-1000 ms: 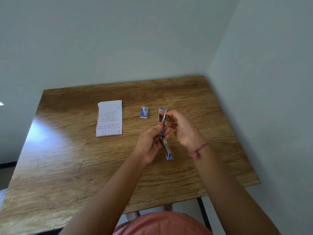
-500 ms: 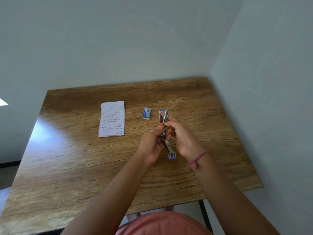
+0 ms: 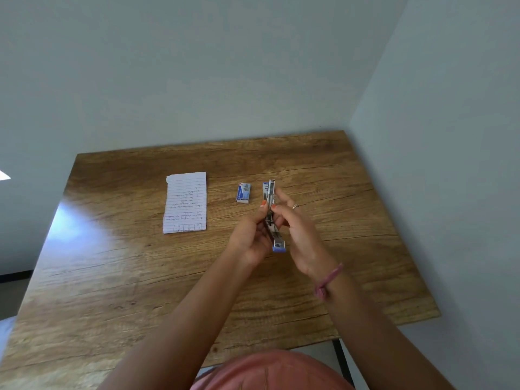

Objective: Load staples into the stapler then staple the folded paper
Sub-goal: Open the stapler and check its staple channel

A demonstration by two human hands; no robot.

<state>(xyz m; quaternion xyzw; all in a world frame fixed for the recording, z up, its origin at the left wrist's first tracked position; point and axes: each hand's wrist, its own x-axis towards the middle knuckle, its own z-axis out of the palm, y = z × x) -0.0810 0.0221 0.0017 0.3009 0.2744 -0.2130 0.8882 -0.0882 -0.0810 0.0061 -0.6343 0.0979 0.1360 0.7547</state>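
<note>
Stapler (image 3: 272, 218) hangs opened over the table (image 3: 351, 192), left hand (image 3: 249, 237) clamped round it. Right hand (image 3: 298, 235) pinches at its channel; whether it holds staples I cannot tell. Best keep the channel level and seat the strip fully.

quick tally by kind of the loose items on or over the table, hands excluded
Stapler, opened out, held in both hands: 1
Staple boxes and: 2
Folded lined paper: 1
Total: 4
</note>
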